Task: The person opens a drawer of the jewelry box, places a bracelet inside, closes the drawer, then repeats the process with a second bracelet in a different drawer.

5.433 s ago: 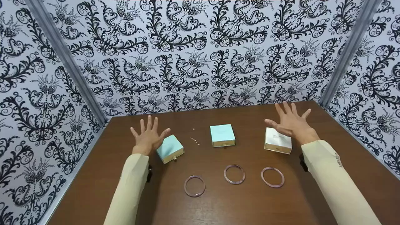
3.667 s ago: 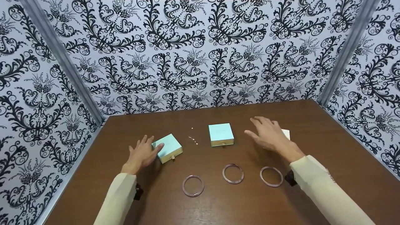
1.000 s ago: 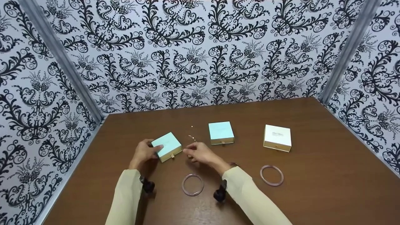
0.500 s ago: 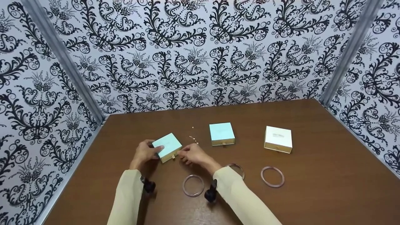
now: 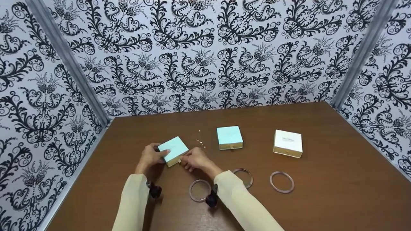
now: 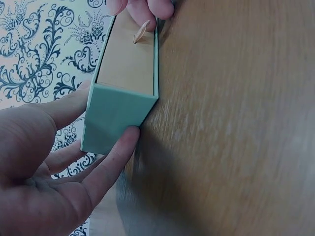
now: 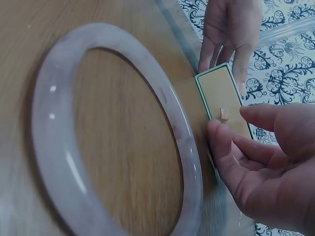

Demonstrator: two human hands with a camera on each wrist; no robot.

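My left hand (image 5: pixel 151 157) grips a mint-green drawer box (image 5: pixel 175 147) at the left of the table, thumb on its lid and fingers along its side. The box has a tan drawer front, pushed in flush, with a small ribbon pull tab (image 7: pixel 224 114). My right hand (image 5: pixel 197 158) is at that front. In the right wrist view its thumb and a fingertip stand apart on either side of the tab. The left wrist view shows the right fingertips close beside the tab. A pale, glossy bangle (image 7: pixel 54 123) lies under the right wrist.
A second mint box (image 5: pixel 229 135) sits at the back middle, and a white box (image 5: pixel 288 140) to its right. Two more bangles, a middle bangle (image 5: pixel 251 178) and a right bangle (image 5: pixel 271 181), lie in front. A thin beaded strand (image 5: pixel 200 142) lies between the mint boxes.
Both hands were spread over the table at first. The left hand has since taken hold of the left mint box. The right hand has moved left to the box's drawer front, beside the tab.
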